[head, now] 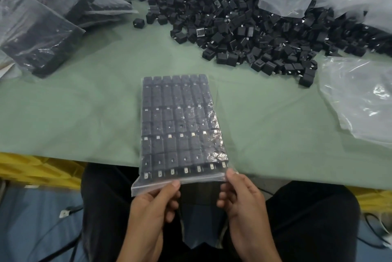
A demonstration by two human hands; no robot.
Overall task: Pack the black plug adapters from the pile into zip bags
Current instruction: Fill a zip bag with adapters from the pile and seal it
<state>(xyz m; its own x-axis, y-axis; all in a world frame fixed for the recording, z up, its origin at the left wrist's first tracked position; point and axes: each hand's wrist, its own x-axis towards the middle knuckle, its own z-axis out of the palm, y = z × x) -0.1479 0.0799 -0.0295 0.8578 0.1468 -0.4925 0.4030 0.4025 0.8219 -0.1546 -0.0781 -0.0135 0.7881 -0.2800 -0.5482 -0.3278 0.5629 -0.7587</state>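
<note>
While the filled zip bag (180, 126) lies flat on the green table (84, 102), its mouth end reaches over the table edge to both hands. The left hand (152, 204) pinches the zip strip between thumb and fingers. The right hand (239, 198) pinches the same strip at its right corner. The hands are near each other but apart. The rows of black plug adapters (169, 145) in the bag begin just beyond the fingertips. The loose pile (244, 17) lies well beyond the right hand.
</note>
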